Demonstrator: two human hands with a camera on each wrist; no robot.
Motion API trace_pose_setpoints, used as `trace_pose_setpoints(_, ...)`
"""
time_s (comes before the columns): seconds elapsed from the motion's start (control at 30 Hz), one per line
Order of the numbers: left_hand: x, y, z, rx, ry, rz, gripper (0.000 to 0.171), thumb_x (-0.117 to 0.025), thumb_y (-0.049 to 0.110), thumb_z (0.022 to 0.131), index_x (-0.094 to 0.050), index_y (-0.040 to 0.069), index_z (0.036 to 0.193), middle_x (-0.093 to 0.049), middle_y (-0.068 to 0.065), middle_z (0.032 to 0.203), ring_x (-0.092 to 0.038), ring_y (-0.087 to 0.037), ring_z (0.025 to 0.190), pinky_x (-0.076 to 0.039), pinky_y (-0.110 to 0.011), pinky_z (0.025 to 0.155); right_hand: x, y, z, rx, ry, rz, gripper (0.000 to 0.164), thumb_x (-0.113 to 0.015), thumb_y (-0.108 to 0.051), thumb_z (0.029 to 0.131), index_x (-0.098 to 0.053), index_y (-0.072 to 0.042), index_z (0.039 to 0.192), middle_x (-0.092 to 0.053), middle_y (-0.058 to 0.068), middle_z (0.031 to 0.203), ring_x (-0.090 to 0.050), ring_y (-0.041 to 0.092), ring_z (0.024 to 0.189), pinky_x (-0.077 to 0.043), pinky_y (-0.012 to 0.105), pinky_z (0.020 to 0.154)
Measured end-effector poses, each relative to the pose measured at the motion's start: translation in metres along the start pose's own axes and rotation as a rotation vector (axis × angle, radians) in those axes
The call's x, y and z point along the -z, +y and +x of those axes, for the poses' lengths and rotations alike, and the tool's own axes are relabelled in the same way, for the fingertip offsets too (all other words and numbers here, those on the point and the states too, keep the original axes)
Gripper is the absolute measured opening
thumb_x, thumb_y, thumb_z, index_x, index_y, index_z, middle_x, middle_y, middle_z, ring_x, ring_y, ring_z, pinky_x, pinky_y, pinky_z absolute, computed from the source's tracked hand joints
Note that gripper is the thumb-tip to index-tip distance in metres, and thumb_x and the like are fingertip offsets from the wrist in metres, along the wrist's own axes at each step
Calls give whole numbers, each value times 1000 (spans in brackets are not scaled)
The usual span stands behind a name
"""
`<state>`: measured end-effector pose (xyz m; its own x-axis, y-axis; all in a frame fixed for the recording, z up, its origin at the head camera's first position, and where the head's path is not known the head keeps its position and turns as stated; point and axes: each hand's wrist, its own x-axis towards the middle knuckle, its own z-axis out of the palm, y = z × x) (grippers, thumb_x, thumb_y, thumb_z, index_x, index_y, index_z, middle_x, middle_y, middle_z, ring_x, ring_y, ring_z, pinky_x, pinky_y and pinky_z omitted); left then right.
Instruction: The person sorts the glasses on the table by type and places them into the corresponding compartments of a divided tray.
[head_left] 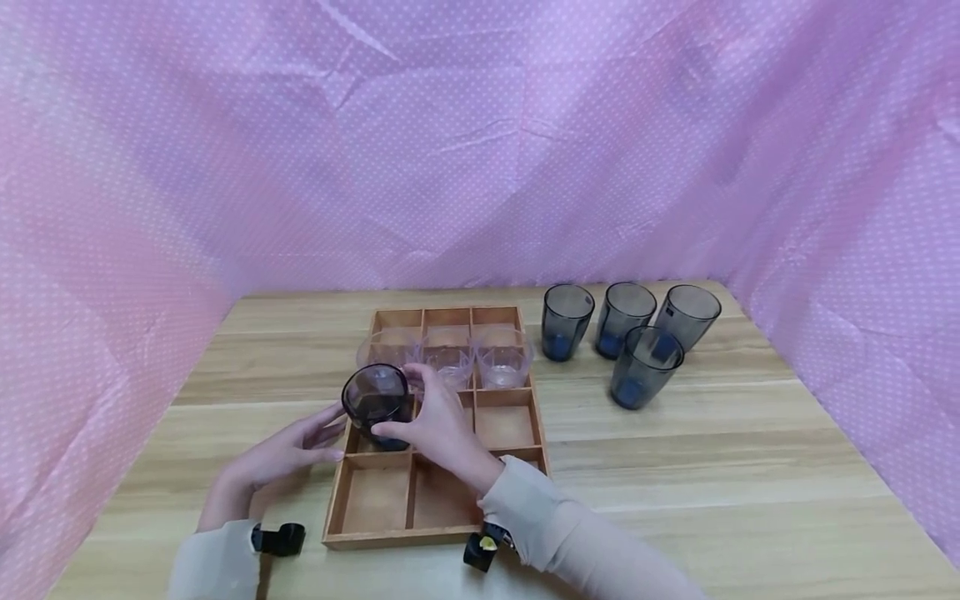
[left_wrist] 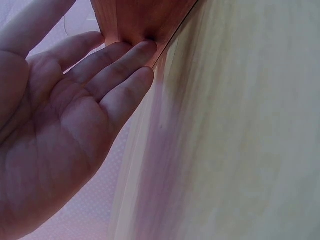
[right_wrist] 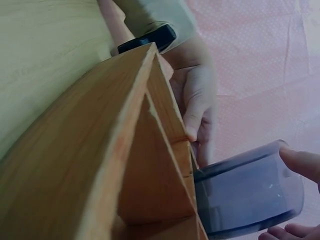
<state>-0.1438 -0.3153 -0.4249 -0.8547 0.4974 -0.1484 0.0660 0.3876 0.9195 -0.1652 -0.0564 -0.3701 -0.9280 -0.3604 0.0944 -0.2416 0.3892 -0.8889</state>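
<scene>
My right hand [head_left: 450, 425] grips a dark grey tumbler [head_left: 375, 393] between thumb and fingers. That tumbler [right_wrist: 250, 192] leans slightly, its base down in a left-side compartment of the wooden divided tray [head_left: 442, 532]. At the tray's left side, my left hand [head_left: 288, 446] lies with fingers extended. In the left wrist view, the fingertips of the left hand [left_wrist: 65, 115] touch the tray's outer wall [left_wrist: 135, 20]. Three clear glasses stand in a row behind the grey tumbler; the rightmost clear glass [head_left: 504, 362] shows best, and the left one is partly covered.
Several more dark grey tumblers stand on the wooden table [head_left: 675, 483] right of the tray, the nearest grey tumbler [head_left: 645, 367] in front of the others. A pink dotted cloth [head_left: 480, 167] hangs behind the table and along its sides.
</scene>
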Motion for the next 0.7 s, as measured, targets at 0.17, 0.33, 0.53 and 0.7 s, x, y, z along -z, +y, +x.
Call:
trace_pose_setpoints(0.17, 0, 1, -5, 8, 14, 24, 79, -59, 16, 95, -9, -9, 151, -8, -36, 155, -18, -58, 137, -34, -4, 98, 8, 1, -2, -8, -20, 88, 77, -87, -22, 71, -48, -6, 136, -58, 12, 134, -55, 28, 123, -48, 42, 103)
trace_pose_setpoints(0.33, -1, 0, -6, 8, 9, 18, 79, -58, 15, 96, -8, -9, 151, -7, -37, 155, -18, -59, 137, -35, -4, 97, 27, 1, -5, -10, -12, 140, 75, -85, -19, 73, -48, -4, 136, -54, 15, 139, -51, 30, 130, -43, 45, 109)
trace_pose_setpoints(0.53, -2, 0, 0, 2, 0, 5, 79, -58, 15, 96, -7, -8, 152, -5, -36, 156, -14, -58, 138, -35, -5, 98, 54, 6, -14, 10, 39, 124, 70, -83, -18, 76, -49, -5, 136, -55, 13, 140, -50, 28, 132, -42, 44, 110)
trace_pose_setpoints(0.7, -3, 0, 0, 12, -3, 4, 80, -59, 17, 96, -7, -7, 152, -5, -35, 156, -15, -58, 139, -34, -4, 98, 74, 14, -22, 36, 101, 123, 71, -83, -14, 76, -49, -1, 136, -55, 17, 139, -51, 33, 131, -42, 48, 109)
